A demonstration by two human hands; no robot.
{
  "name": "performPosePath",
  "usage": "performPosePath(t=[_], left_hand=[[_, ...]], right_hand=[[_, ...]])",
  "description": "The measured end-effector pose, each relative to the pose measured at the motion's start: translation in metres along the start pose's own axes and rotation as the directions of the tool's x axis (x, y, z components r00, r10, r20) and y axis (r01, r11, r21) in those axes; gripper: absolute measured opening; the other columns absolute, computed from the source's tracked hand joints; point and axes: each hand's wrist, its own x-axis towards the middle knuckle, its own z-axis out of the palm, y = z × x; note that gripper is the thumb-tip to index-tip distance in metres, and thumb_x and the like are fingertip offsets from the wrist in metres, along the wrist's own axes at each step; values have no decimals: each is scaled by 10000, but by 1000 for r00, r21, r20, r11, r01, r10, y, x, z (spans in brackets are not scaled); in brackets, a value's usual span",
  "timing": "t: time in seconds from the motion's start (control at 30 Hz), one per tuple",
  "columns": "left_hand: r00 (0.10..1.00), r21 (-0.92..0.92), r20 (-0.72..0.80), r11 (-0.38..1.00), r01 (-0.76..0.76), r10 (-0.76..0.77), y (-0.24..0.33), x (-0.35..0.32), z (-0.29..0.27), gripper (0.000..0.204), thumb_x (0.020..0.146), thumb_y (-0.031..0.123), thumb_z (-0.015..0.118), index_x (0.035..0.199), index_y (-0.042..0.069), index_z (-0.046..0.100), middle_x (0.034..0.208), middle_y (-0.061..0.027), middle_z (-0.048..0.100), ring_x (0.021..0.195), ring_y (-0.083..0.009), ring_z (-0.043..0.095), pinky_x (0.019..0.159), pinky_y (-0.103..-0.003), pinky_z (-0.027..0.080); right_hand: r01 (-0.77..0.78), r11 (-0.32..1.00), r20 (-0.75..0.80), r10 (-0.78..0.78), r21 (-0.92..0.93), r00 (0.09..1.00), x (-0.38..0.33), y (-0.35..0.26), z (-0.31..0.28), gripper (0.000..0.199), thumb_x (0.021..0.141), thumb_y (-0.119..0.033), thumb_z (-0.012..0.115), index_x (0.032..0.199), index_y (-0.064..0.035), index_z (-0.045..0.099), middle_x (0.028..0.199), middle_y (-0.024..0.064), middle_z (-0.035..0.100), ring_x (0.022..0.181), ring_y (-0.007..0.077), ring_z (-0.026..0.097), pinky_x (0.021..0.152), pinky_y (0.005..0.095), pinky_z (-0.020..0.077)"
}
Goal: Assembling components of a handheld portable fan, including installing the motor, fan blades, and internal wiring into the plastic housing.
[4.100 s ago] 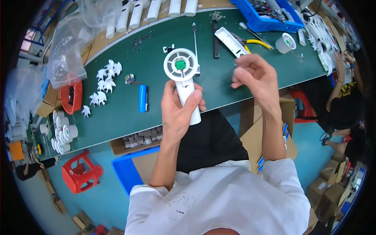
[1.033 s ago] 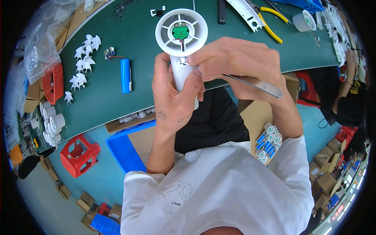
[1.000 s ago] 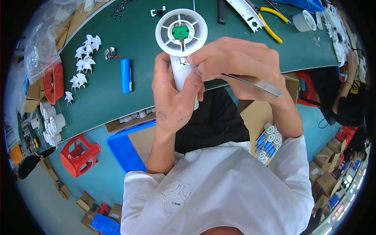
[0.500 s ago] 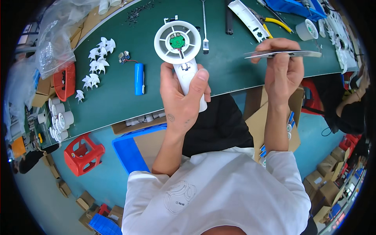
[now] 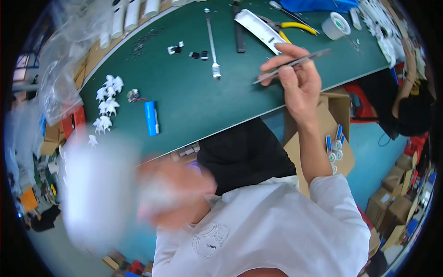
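Right hand [image 5: 300,87], right of the blue cell [image 5: 150,118], fingers closed on tweezers [image 5: 276,72]; left hand [image 5: 180,191], below, blurred — grip indiscernible — beside a white piece [image 5: 99,194], lower left; step seemingly part-handling, next needing steadiness.

Cardboard boxes [image 5: 380,205] stand at lower right, clear plastic bags [image 5: 56,87] at upper left.
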Motion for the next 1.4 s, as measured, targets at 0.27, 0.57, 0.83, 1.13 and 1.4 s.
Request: performPosePath(t=[0.27, 0.57, 0.83, 1.13, 1.4], left_hand=[[858, 323, 332, 808, -493, 391, 38, 34, 45, 385, 842, 327, 587, 1001, 27, 405, 752, -11, 442, 502, -98, 385, 431, -229, 339], [450, 17, 668, 593, -805, 592, 44, 25, 61, 326, 929, 366, 559, 1064, 79, 484, 774, 42, 463, 602, -65, 489, 498, -211, 419], [739, 240, 401, 716, -655, 541, 50, 37, 52, 187, 840, 200, 563, 931, 65, 472, 764, 7, 462, 555, -87, 415, 521, -212, 347], [713, 138, 513, 773, -619, 479, 31, 40, 32, 283, 921, 271, 521, 941, -8, 476, 644, -119, 541, 513, -232, 571, 599, -465, 488], [948, 824, 107, 560, 84, -300, -54, 124, 9, 349, 863, 92, 635, 1112, -35, 426, 863, -72, 555, 590, -95, 540, 524, -252, 465]], right_hand=[[13, 1000, -40, -13, -10, 999, -4, -2, -3, 371, 978, -139, 510, 1271, 76, 434, 963, 179, 653, 787, 199, 651, 701, 304, 549], [19, 1000, -67, -18, 9, 998, -4, -1, 2, 361, 978, -132, 511, 1264, 76, 442, 987, 179, 650, 802, 194, 653, 712, 297, 550], [57, 998, -39, -59, -34, 998, 2, -2, 0, 370, 994, -132, 467, 1294, 74, 402, 1020, 174, 644, 843, 189, 642, 779, 310, 527], [-2, 989, -34, -3, -149, 999, 9, -18, -6, 311, 1000, -139, 432, 1256, 38, 441, 802, 102, 599, 715, 147, 567, 691, 276, 464], [67, 385, 13, -141, -920, 990, 63, -9, -60, 152, 865, -93, 629, 952, 30, 648, 882, 133, 632, 776, 256, 608, 702, 332, 481]])
